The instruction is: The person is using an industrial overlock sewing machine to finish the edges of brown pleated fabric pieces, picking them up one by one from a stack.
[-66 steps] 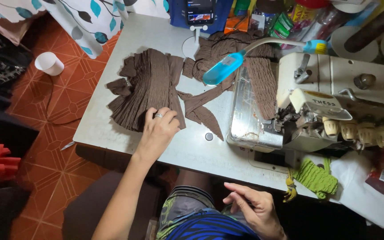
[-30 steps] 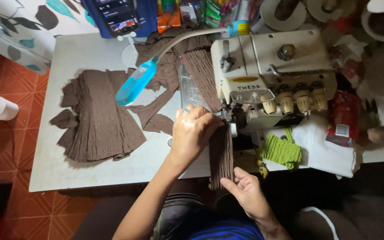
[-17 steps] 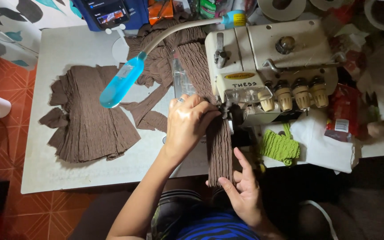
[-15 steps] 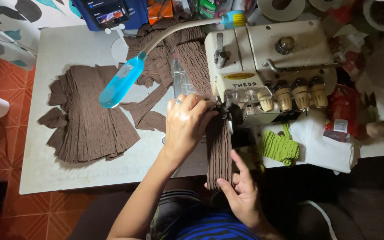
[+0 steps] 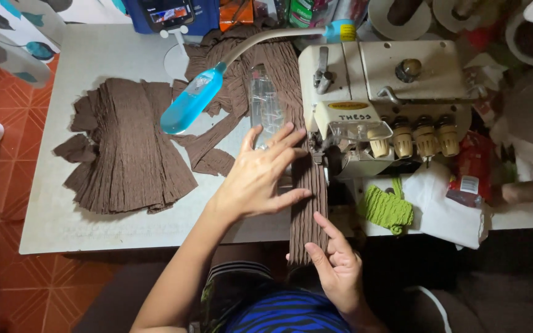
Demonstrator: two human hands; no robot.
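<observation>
Left hand lies flat, fingers spread, pressing the brown ribbed strip at frame centre against the sewing machine. Right hand pinches the strip's lower end, off the worktop edge. Stack of brown pieces sits left.

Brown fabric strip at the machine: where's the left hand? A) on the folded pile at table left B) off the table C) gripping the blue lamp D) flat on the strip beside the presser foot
D: the left hand lies palm down with its fingers spread on the brown strip, right next to the sewing machine, while the right hand pinches the strip's lower end.
</observation>
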